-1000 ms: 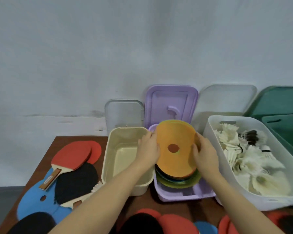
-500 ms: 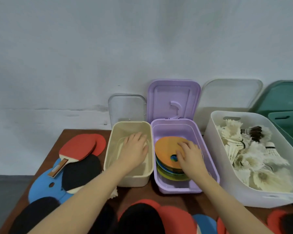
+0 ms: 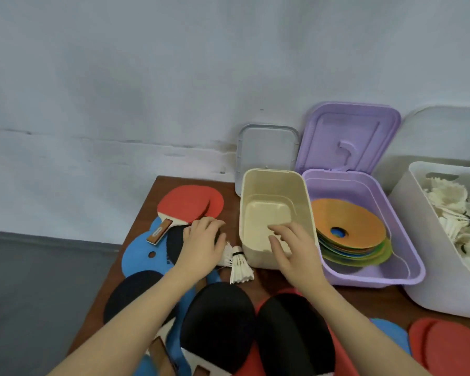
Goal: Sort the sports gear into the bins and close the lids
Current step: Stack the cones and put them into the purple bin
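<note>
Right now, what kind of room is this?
Probably a sports storeroom or equipment corner. A brown table against a bare wall holds table tennis paddles, a white bin of shuttlecocks and a purple bin of flat discs.

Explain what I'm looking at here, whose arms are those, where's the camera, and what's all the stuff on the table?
No machine here: a person wears a camera on the head, looking down at their own bare arms. The left hand rests on a pile of paddles; whether it grips one is unclear. The right hand hovers open over the empty cream bin. A shuttlecock lies between them. The purple bin holds flat discs; the white bin holds shuttlecocks. The lids lean against the wall.
</note>
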`<action>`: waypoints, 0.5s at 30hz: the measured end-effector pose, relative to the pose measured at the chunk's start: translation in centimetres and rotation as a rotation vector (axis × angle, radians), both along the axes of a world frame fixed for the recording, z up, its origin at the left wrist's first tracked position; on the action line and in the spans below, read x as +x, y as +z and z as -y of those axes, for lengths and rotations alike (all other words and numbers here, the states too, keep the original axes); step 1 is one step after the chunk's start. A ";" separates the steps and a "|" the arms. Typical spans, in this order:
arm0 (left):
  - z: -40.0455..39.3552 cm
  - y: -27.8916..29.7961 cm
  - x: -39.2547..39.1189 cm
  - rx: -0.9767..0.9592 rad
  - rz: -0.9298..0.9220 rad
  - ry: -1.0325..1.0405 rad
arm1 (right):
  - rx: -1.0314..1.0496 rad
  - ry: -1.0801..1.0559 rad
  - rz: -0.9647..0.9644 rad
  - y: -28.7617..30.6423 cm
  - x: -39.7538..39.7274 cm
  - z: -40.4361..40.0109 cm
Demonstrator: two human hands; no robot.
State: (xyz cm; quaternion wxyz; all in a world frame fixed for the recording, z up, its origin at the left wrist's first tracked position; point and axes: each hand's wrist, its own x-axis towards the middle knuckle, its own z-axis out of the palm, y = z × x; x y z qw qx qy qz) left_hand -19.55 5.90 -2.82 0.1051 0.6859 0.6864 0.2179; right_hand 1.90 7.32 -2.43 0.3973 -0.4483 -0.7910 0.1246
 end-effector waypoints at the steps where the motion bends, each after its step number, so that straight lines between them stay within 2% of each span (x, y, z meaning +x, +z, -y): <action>1: 0.4 -0.8 -0.5 -0.031 -0.002 -0.007 | -0.012 -0.012 -0.011 -0.5 -0.7 0.8; 6: 1.4 -4.5 -2.3 -0.207 -0.026 -0.043 | -0.075 -0.052 0.000 -3.4 -3.3 4.0; 12: 0.5 -6.6 -2.8 -0.325 -0.089 -0.085 | -0.343 -0.203 0.247 -8.1 -5.8 5.4; 15: 0.1 -6.8 -2.6 -0.329 -0.017 -0.058 | -0.454 -0.252 0.233 -9.2 -7.4 5.3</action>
